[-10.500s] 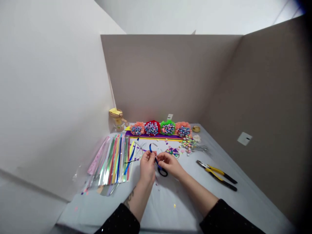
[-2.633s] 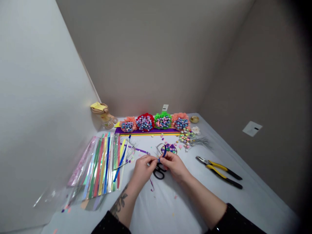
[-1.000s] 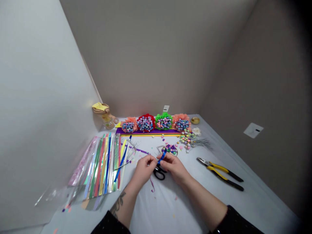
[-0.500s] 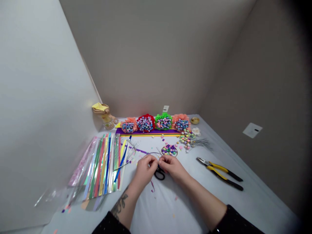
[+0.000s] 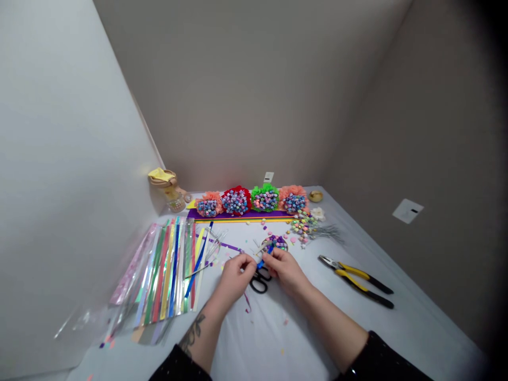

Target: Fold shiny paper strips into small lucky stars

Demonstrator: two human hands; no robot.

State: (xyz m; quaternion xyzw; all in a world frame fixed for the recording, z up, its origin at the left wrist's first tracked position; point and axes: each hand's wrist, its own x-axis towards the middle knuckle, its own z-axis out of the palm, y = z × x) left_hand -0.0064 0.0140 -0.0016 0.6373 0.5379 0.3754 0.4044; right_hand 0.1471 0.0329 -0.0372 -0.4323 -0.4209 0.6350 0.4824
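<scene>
Between my two hands is a blue paper strip [image 5: 260, 264], bent near the fingertips. My left hand [image 5: 238, 274] pinches its left end. The thumb and fingers of my right hand [image 5: 283, 269] are closed on the strip's other side, and part of it sticks up past them. Black-handled scissors [image 5: 258, 286] lie on the table just below, partly covered by my right hand. Right behind the hands stands a small round bowl of folded paper stars [image 5: 282, 243] in purple, pink and other colours.
Packs of coloured strips [image 5: 159, 275] lie at left, beside loose strips. Yellow-black pliers [image 5: 357, 280] rest at right. Paper-wrapped star bouquets [image 5: 236, 201] line the back, with wired stars [image 5: 304, 225] nearby. A cup [image 5: 170, 190] stands back left.
My right hand has turned and shifted slightly, and the strip between the hands now shows its blue side, bent upward. More of the scissors is visible. My left hand has barely moved.
</scene>
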